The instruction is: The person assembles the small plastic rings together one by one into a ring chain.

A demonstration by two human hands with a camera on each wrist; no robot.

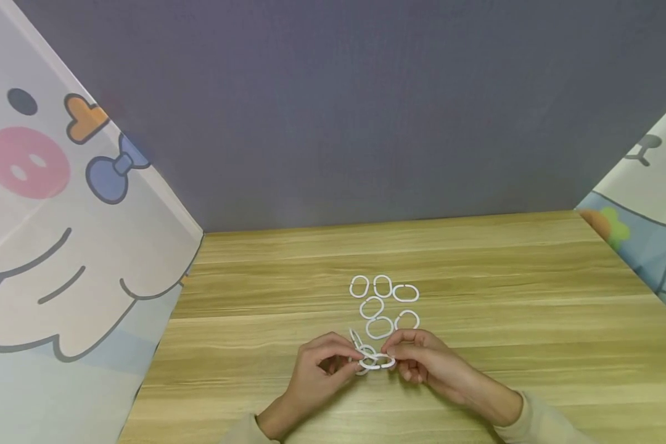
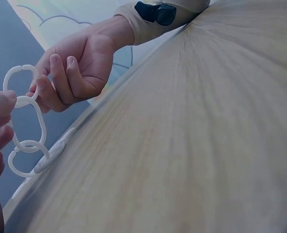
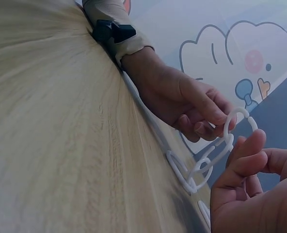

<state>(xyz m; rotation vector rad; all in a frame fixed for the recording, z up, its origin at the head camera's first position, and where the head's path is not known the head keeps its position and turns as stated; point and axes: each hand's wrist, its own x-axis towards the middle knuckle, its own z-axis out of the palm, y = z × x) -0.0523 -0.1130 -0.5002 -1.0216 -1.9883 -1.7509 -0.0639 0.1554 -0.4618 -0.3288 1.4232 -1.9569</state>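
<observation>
Between my hands is a short chain of white oval split rings, in the head view at the table's near middle. My left hand pinches the chain between thumb and fingertips. Thumb and index finger of my right hand pinch the end ring, which has a small gap in its side. In the left wrist view a second ring hangs through the end ring, and a lower ring is linked below it. My fingertips cover parts of the rings.
Several loose white rings lie on the wood-grain table just beyond my hands. A grey panel stands along the back edge. Cartoon-printed panels flank the table on both sides.
</observation>
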